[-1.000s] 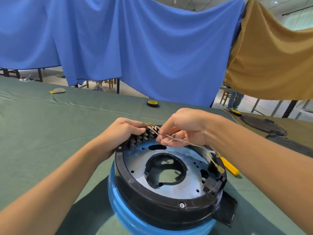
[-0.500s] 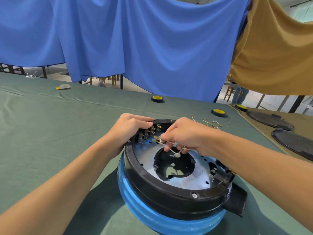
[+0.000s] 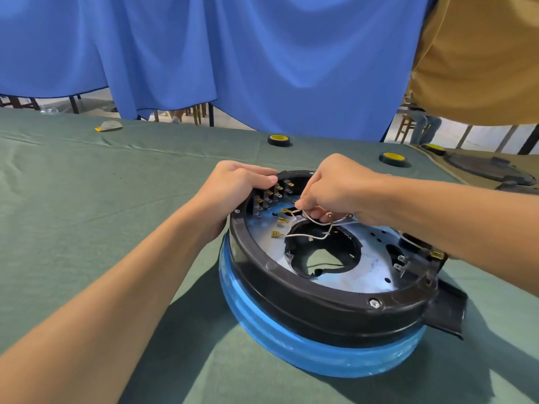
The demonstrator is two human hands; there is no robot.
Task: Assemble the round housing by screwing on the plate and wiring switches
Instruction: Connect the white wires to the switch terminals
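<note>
Right hand [image 3: 335, 191] pinching white wires [image 3: 309, 236], connectors now dangling loose short of 11 o'clock switch terminals [image 3: 271, 196]; left hand [image 3: 233, 185] still grips housing [image 3: 320, 310] rim. Plugging next, probably.

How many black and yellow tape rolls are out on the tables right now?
3. One tape roll lies beyond the housing, one farther right past the right hand, one beside the black lids. The arms may hide others.

A single head-worn wide-angle view looks forward and down across the green cloth-covered desk [image 3: 87, 228], close above the round black-and-blue plastic housing [image 3: 320, 316] at 5 o'clock; blue hanging fabric [image 3: 262, 68] fills the far side at 12 o'clock.
</note>
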